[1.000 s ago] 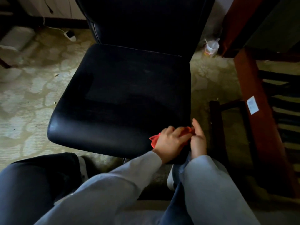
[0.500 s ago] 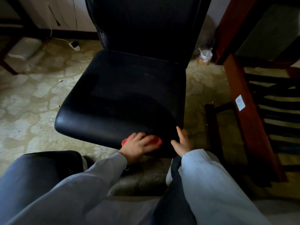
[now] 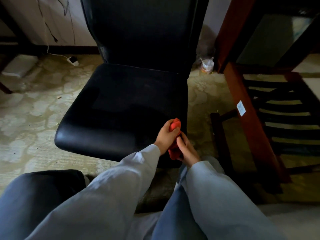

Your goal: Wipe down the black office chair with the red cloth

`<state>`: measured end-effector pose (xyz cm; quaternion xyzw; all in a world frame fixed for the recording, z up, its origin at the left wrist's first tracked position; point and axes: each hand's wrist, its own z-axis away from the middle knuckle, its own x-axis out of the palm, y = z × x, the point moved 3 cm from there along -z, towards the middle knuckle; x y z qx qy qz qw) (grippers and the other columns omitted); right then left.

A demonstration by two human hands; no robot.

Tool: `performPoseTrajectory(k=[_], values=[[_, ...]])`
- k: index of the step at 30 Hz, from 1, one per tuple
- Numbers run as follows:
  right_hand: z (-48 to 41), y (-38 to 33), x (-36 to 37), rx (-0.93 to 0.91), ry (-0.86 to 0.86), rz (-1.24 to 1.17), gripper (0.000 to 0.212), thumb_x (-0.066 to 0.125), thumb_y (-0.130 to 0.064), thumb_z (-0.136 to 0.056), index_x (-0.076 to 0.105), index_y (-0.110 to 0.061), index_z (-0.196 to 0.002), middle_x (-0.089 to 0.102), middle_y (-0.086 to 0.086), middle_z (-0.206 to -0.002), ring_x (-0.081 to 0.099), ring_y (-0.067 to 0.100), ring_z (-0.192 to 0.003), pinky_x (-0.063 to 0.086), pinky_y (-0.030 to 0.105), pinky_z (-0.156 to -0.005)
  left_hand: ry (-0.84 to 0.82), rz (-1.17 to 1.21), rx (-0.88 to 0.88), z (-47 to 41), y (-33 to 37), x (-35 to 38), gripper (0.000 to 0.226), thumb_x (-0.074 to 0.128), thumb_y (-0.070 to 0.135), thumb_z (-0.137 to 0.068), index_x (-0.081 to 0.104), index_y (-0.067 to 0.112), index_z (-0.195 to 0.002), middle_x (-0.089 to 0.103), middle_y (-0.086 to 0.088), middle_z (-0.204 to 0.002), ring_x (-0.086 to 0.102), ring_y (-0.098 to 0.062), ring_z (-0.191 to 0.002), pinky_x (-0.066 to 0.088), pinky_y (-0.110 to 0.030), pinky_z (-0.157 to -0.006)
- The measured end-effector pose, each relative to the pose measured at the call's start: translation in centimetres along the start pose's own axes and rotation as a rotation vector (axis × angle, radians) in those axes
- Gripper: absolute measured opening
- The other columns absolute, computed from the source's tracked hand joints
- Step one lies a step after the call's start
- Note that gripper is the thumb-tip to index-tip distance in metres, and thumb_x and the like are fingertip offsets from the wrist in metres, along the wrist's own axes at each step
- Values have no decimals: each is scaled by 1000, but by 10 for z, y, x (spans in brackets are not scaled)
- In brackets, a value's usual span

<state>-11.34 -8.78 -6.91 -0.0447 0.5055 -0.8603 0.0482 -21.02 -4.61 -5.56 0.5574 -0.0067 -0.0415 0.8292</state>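
The black office chair (image 3: 121,104) stands in front of me, its padded seat facing me and its tall backrest behind. The red cloth (image 3: 174,126) is bunched at the seat's front right corner. My left hand (image 3: 164,135) grips the upper part of the cloth, fingers curled round it. My right hand (image 3: 186,150) holds the lower end of the cloth, which hangs beside the seat's corner. The two hands touch each other there. Most of the cloth is hidden between them.
A red-brown wooden table leg (image 3: 249,111) with a white sticker and a dark slatted chair (image 3: 285,115) stand close on the right. A plastic cup (image 3: 207,65) sits on the patterned floor behind. A white plug and cable (image 3: 72,60) lie at back left. My knees fill the foreground.
My left hand moved from the seat's front edge back to the front right corner and lifted the cloth. My right hand left the seat corner and took the cloth's lower end.
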Motion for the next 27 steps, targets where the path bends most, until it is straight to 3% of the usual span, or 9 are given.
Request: performPoseTrajectory(k=[2, 5, 7, 10, 14, 17, 20, 24, 27], values=[[10, -4, -11, 7, 42, -132, 46, 59, -38, -88, 39, -36, -130, 49, 5, -134, 50, 31, -120, 48, 54, -92, -168, 161, -57, 5, 11, 21, 45, 50, 18, -97, 38, 21, -140, 54, -4, -121, 54, -17, -110, 44, -28, -94], [25, -16, -49, -75, 270, -226, 52, 64, -17, -86, 42, -29, -131, 59, 10, -118, 63, 26, -98, 56, 40, -74, -348, 339, -123, 8, 27, 54, 40, 43, 21, -99, 41, 20, -139, 55, -5, -130, 53, -18, -116, 43, -29, -100], [34, -28, -81, -119, 371, -347, 41, 59, -6, -88, 49, -19, -125, 62, 15, -113, 64, 27, -95, 54, 40, -79, -423, 375, -119, 7, 37, 75, 39, 41, 18, -99, 43, 19, -139, 55, -7, -131, 56, -19, -112, 48, -27, -93], [44, -41, -129, -129, 502, -366, 29, 60, -16, -89, 57, -14, -118, 66, 14, -102, 65, 27, -89, 53, 38, -78, -446, 291, -142, 9, 51, 110, 39, 52, 14, -95, 45, 18, -134, 61, -8, -113, 62, -17, -92, 55, -24, -71], [52, -41, -191, -130, 638, -306, 15, 58, -27, -91, 64, -20, -103, 68, 14, -104, 66, 27, -93, 53, 39, -85, -510, 214, -195, 5, 61, 173, 30, 56, 11, -93, 51, 10, -123, 64, -7, -95, 62, -14, -79, 53, -26, -71], [55, -41, -234, -153, 656, -322, 26, 54, -15, -92, 61, -17, -117, 66, 13, -107, 65, 26, -94, 53, 34, -74, -518, 289, -235, -5, 75, 216, 24, 52, 7, -94, 54, 6, -118, 62, -6, -87, 59, -11, -70, 52, -19, -59], [53, -41, -269, -188, 625, -310, 36, 56, -12, -88, 60, -25, -121, 67, 10, -108, 65, 26, -99, 52, 36, -78, -514, 365, -246, -15, 85, 248, 27, 47, 5, -96, 51, 8, -122, 59, -6, -94, 58, -13, -79, 52, -21, -69], [46, -44, -294, -168, 545, 25, 28, 55, -23, -90, 61, -38, -113, 63, 4, -115, 60, 18, -96, 45, 31, -75, -552, 72, -177, -29, 78, 268, 34, 49, 14, -96, 50, 15, -130, 59, -4, -113, 56, -16, -103, 46, -27, -84], [45, -45, -291, -180, 542, 200, 20, 51, -19, -93, 62, -35, -97, 66, 0, -99, 61, 15, -90, 47, 33, -83, -501, -71, -144, -33, 68, 264, 28, 47, 15, -97, 55, 15, -124, 58, -5, -109, 56, -16, -96, 47, -28, -82]])
